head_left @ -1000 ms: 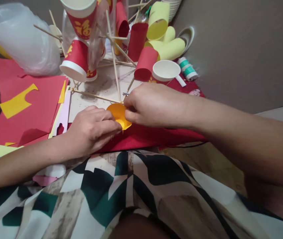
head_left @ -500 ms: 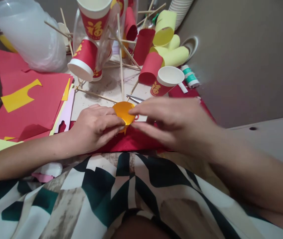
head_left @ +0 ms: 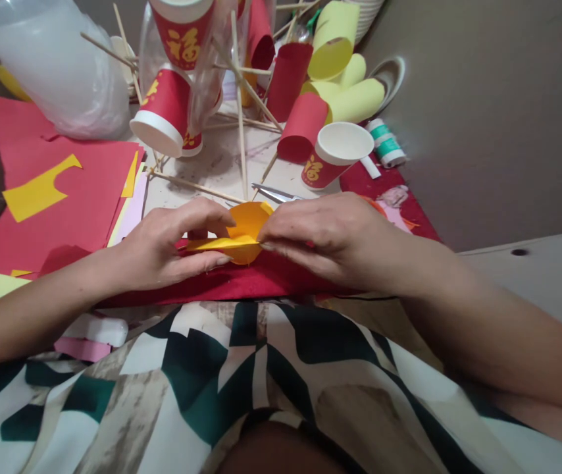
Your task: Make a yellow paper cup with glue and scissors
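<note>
A piece of yellow paper (head_left: pixel 249 224), rolled into a cone-like shape, is between my two hands over the red cloth at the near edge. My right hand (head_left: pixel 328 234) pinches its right side between thumb and fingers. Around the left end of the paper, where a pointed flap sticks out, my left hand (head_left: pixel 172 243) has its thumb below and its fingers above, spread apart. Just beyond the paper lie scissors (head_left: pixel 277 193), their handles hidden behind my right hand.
Red paper sheets (head_left: pixel 81 197) with a cut yellow scrap (head_left: pixel 44 187) lie at left. Wooden sticks (head_left: pixel 241 125), red paper cups (head_left: pixel 165 108) and red and yellow paper tubes (head_left: pixel 303 128) crowd the back. A red cup (head_left: pixel 343 155) stands behind my right hand. A grey wall (head_left: pixel 483 118) rises at right.
My left hand has spread its fingers and shifted left, off its earlier pinch on the yellow paper. My right hand has closed on the paper's right side, and a pointed flap now shows.
</note>
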`<move>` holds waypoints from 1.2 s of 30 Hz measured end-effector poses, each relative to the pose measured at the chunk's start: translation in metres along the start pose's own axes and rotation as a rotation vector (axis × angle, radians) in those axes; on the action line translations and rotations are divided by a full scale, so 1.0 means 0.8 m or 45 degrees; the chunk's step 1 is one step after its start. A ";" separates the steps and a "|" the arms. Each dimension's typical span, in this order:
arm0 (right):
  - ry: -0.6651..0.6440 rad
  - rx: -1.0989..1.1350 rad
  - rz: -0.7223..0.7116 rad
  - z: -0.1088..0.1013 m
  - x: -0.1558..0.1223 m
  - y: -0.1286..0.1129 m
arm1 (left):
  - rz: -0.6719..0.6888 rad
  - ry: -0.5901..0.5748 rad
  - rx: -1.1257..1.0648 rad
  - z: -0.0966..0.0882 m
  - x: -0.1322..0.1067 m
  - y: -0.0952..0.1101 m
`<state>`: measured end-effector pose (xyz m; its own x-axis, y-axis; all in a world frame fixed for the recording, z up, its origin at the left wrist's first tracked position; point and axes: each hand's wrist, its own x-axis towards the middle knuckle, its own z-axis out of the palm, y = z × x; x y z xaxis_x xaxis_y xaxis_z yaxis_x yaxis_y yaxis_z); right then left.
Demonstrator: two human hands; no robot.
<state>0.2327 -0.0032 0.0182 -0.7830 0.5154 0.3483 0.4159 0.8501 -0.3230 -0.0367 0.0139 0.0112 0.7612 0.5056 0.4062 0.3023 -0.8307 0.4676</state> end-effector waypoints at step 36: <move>-0.099 0.124 0.061 -0.005 -0.002 0.005 | 0.101 -0.131 0.113 0.001 0.011 0.001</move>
<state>0.2371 -0.0001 0.0196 -0.7982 0.5423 0.2622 0.4100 0.8080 -0.4231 -0.0294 0.0172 0.0147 0.8383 0.4146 0.3541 0.2850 -0.8868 0.3638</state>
